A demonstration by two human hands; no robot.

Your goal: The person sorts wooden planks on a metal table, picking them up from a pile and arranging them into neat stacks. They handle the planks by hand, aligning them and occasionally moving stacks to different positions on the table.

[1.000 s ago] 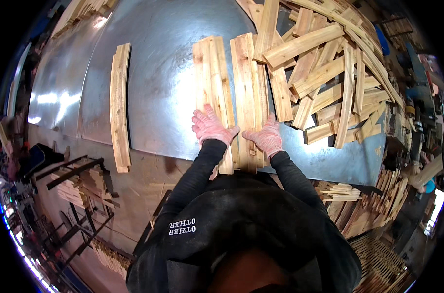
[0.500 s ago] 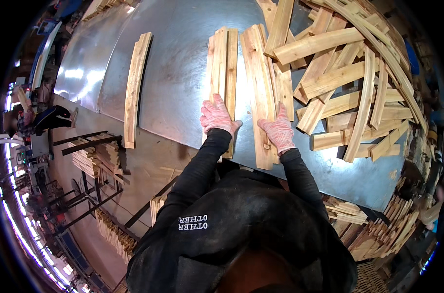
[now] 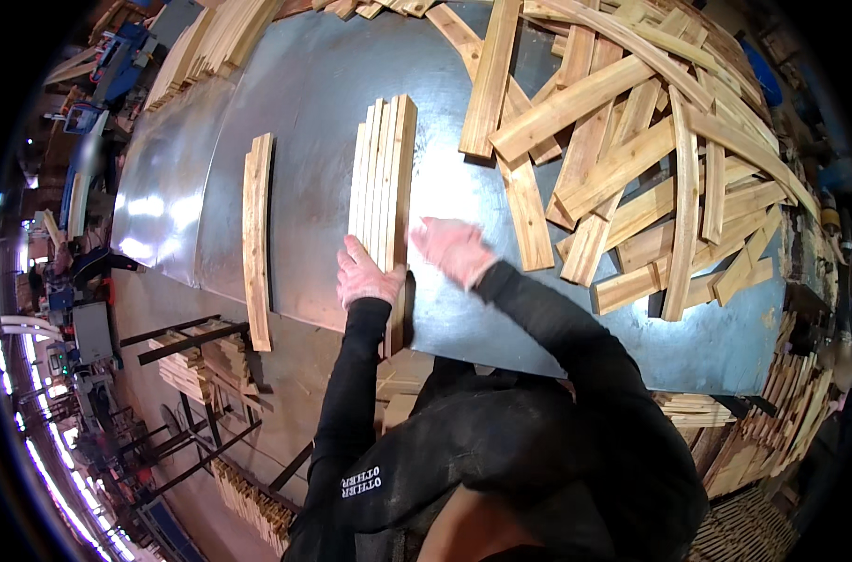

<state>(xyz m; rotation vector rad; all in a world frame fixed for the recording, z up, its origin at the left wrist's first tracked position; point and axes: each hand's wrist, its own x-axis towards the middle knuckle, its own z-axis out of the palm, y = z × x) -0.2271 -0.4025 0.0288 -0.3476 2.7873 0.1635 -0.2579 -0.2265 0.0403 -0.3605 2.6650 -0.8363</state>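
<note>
A bundle of narrow wooden boards stands on edge, side by side, on the metal-topped table. Its near end reaches past the table's front edge. My left hand, in a pinkish glove, grips across the bundle near that end, fingers at its left side and thumb at its right. To the right of the bundle, my right hand, gloved alike and a little blurred, hovers with its fingers pointing left and nothing in them. A single board lies farther left, overhanging the front edge.
A loose heap of boards covers the table's right side. More boards are stacked at the far left. Below the front edge, a dark metal rack holds wood pieces. Stacked boards stand at the lower right.
The boards from under both hands are now together in one bundle on edge, farther left. My right hand has let go of its boards and moved left.
</note>
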